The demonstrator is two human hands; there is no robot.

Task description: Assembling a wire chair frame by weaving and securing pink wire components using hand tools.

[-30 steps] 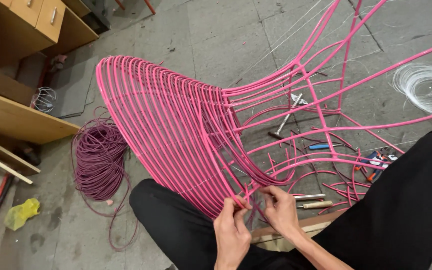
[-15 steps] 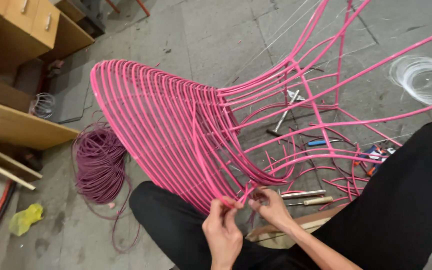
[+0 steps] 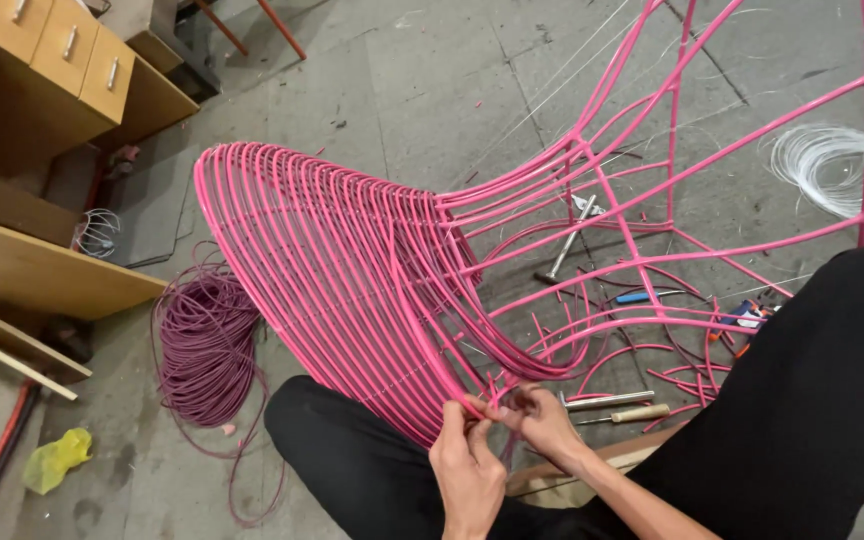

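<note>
Pink cord wraps a wire chair frame (image 3: 352, 270) that lies tilted across our lap and the grey concrete floor (image 3: 432, 90). We see the woven seat fanning out to the left, while bare pink rods of the frame rise to the upper right. Our left hand (image 3: 467, 465) and right hand (image 3: 542, 420) meet at the lower edge of the weave, just beside each other; the fingers of both are pinched together on a pink cord end (image 3: 482, 405) at the frame's rim. Our legs in black trousers (image 3: 812, 400) lie under and beside the frame. To the left, a coil of purple cord (image 3: 207, 345) rests on the floor, near wooden furniture (image 3: 42, 90). Through the frame we see a hammer (image 3: 562, 245) and, nearer our hands, a wooden-handled tool (image 3: 622, 412). A coil of white cord (image 3: 837, 170) lies at the upper right.
</note>
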